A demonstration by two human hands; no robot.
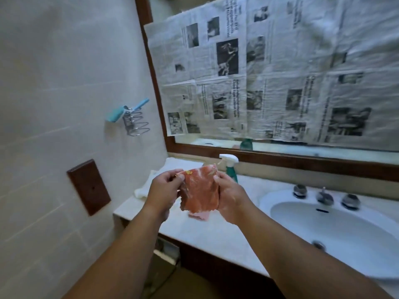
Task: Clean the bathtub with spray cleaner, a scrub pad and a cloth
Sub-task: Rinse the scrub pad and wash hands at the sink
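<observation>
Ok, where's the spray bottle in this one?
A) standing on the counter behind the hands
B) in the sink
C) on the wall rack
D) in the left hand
A: the spray bottle stands on the counter by the mirror frame; the left hand and right hand both hold an orange cloth.
</observation>
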